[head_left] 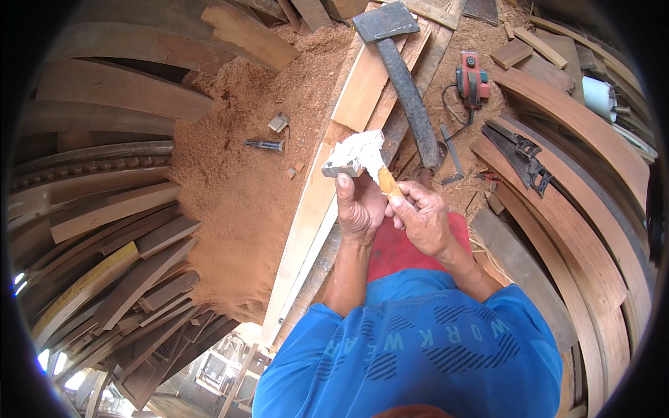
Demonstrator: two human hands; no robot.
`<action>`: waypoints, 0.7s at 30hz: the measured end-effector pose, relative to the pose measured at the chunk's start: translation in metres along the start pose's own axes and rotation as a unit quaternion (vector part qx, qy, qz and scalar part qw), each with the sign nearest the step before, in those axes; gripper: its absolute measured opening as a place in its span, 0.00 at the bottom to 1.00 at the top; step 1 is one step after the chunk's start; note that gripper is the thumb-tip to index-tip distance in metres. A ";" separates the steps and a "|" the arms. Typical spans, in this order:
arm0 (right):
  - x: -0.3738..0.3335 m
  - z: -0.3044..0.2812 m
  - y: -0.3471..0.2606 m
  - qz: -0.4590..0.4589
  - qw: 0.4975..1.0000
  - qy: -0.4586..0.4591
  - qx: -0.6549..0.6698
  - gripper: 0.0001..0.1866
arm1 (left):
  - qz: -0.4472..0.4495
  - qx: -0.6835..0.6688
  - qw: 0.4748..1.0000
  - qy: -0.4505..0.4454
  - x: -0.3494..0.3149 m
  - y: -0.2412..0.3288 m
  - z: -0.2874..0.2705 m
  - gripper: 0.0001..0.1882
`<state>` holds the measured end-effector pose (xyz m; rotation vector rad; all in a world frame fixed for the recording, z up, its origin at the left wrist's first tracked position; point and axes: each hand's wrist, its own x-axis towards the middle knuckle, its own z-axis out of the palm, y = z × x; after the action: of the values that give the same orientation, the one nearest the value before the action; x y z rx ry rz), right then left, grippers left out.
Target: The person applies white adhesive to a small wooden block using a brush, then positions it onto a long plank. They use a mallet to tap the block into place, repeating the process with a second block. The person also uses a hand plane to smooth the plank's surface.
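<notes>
the left hand [359,211] grips a grey block [340,170], the right hand [426,221] a wooden-handled tool [388,182], both just beyond the fingertips. white paste [362,148] already coats them; what is left cannot be told. ahead, an axe [408,97] crowds the planks [362,94]; saws [512,148] and a red power tool [472,82] lie farther right.

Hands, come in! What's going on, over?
Left hand holding grey piece. Right hand gripping orange handle. White paste on grey piece. Big tool lying just beyond.
</notes>
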<state>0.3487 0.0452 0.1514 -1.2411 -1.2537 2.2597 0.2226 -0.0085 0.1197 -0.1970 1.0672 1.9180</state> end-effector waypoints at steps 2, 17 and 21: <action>-0.005 0.006 -0.005 0.006 0.999 -0.027 0.029 0.13 | -0.031 -0.006 0.999 -0.023 -0.003 0.003 -0.017 0.37; 0.032 -0.016 0.022 0.017 0.997 0.053 -0.060 0.17 | 0.122 -0.102 0.986 0.048 0.013 0.088 -0.143 0.43; 0.040 -0.013 0.056 0.032 0.994 0.023 -0.104 0.19 | 0.103 -0.146 0.984 -0.015 0.013 0.075 -0.181 0.39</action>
<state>0.3442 0.0434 0.0813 -1.4140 -1.4834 2.1747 0.1090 -0.1507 0.0470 -0.2285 0.8084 2.2542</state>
